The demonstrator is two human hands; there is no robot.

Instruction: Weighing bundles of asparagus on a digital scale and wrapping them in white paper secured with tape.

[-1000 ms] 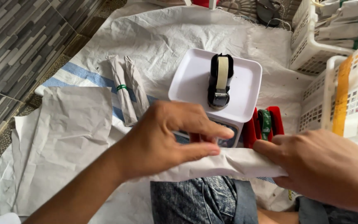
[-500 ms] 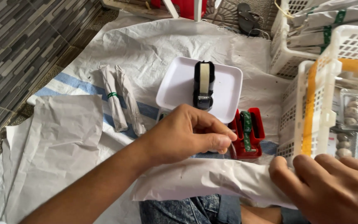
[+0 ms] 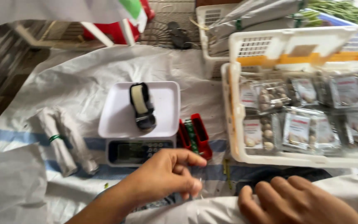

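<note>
Left hand (image 3: 166, 176) pinches the edge of the white paper wrap (image 3: 212, 209) down front, right hand (image 3: 299, 203) lies pressed flat on it. Looks light, soft and crinkly, probably tears easily, so grip near the fold. Scale (image 3: 139, 124) sits just behind.

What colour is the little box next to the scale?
Red, with a green strip inside. The box beside the scale shows in the head view.
</note>
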